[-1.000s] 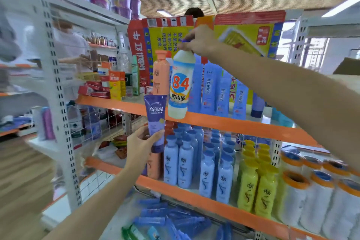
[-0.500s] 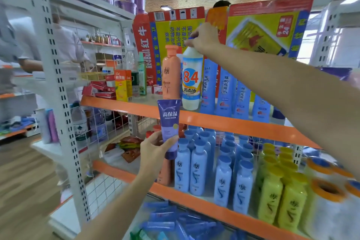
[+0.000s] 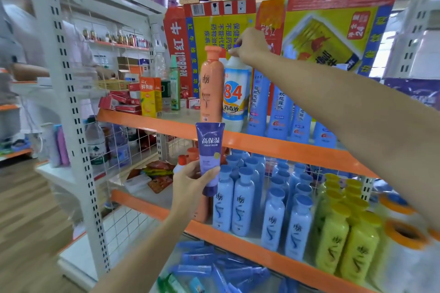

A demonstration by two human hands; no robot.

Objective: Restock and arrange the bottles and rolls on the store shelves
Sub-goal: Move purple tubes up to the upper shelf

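Right hand (image 3: 250, 44) curled over the blue cap of the white 84 bottle (image 3: 234, 95), standing upright on the upper orange shelf (image 3: 281, 147), just beside the orange bottle (image 3: 211, 83). Left hand (image 3: 190, 179) gripping a purple tube (image 3: 210, 157), cap down, before that shelf's edge. Below, pale blue bottles (image 3: 242, 207) and yellow-green bottles (image 3: 345, 240) in rows; tape rolls (image 3: 404, 235) at far right.

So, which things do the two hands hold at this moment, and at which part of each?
The left hand grips the purple tube round its lower part, near the cap. The right hand grips the white 84 bottle at its top, round the cap.
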